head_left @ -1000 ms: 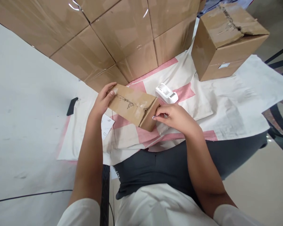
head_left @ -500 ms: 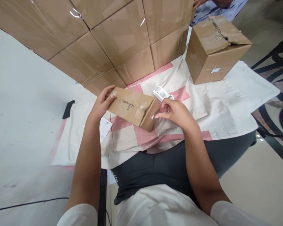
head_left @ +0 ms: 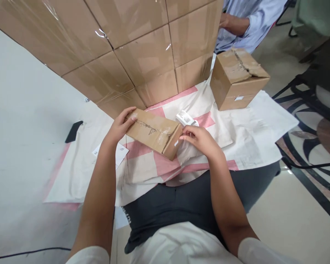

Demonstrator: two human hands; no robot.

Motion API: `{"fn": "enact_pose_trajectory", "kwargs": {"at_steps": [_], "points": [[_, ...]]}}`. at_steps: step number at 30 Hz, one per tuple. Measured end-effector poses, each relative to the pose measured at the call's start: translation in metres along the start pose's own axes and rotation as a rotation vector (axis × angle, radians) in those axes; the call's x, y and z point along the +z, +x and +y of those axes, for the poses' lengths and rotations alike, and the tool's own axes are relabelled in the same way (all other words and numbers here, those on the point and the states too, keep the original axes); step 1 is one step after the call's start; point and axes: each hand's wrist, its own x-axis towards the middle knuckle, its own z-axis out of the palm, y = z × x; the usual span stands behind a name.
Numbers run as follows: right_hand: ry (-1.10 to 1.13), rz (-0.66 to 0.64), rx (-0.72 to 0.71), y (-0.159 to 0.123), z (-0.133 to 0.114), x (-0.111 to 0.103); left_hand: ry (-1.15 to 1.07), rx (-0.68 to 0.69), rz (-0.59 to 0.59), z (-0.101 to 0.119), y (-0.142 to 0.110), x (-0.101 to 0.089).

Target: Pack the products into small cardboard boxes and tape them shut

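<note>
A flat cardboard box (head_left: 151, 128) with a torn, taped top seam lies tilted on the cloth in front of me. My left hand (head_left: 123, 124) grips its far left end, thumb on top. At the right end face, where a small white sticker (head_left: 176, 143) sits, my right hand (head_left: 194, 136) has its thumb and index finger drawn close together. Whether anything is between those fingertips is hidden. Just behind my right hand stands a white tape dispenser (head_left: 184, 117), partly covered by it. White printed paper (head_left: 121, 154) lies near my left forearm.
Stacked taped cartons (head_left: 145, 55) rise behind the box. A larger carton (head_left: 236, 84) stands at the right on the white and pink cloth (head_left: 209, 154). Another person's arm (head_left: 235, 25) shows beyond it. A white wall (head_left: 24, 128) borders the left.
My right hand has moved off the sticker, which now shows on the box's end face, and its fingers have drawn together near the upper edge. The view has shifted; the other person has come into sight.
</note>
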Motion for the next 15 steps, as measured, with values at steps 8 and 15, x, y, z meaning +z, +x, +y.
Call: {"fn": "enact_pose_trajectory", "kwargs": {"at_steps": [8,15], "points": [[0.095,-0.037,0.001,-0.02,-0.023,0.035,-0.064,-0.017,0.001,-0.007,0.001,0.004],[-0.116,0.249,0.027,-0.054,-0.044,0.092,-0.136,0.023,-0.018,-0.004,0.003,0.009]]}}
